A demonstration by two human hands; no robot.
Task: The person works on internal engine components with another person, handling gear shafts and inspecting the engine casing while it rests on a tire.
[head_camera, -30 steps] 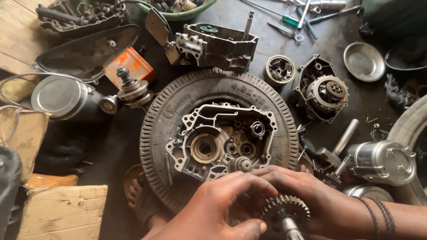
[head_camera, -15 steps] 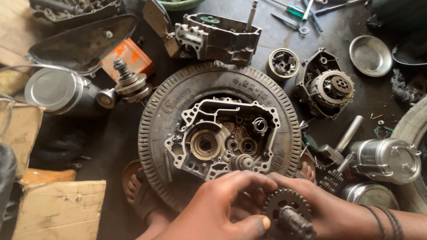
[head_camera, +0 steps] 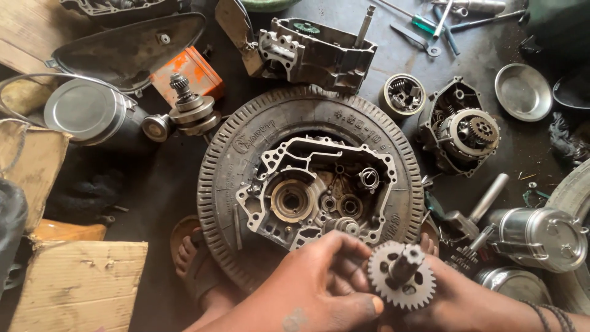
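Observation:
An open engine crankcase half [head_camera: 316, 193] lies flat inside a small black tyre [head_camera: 246, 147] on the dark floor. Low in the view, both hands hold a toothed gear on a short shaft [head_camera: 401, 281] just in front of the case. My left hand [head_camera: 319, 286] pinches the gear's left edge with thumb and fingers. My right hand [head_camera: 467, 301] supports it from below and the right; a dark band circles that wrist. The shaft end points up at the camera.
Another crankcase half [head_camera: 319, 52] lies beyond the tyre, a clutch assembly [head_camera: 464, 132] to the right, a shiny cylinder [head_camera: 541, 237] beside it. A crankshaft [head_camera: 184, 114], round metal drum [head_camera: 86, 114], orange box [head_camera: 187, 74], tools [head_camera: 430, 27] and cardboard [head_camera: 80, 286] surround. A sandalled foot [head_camera: 187, 252] rests by the tyre.
The hands have brought the gear and shaft up and tilted it so the shaft end faces the camera. The view has moved in closer over the tyre.

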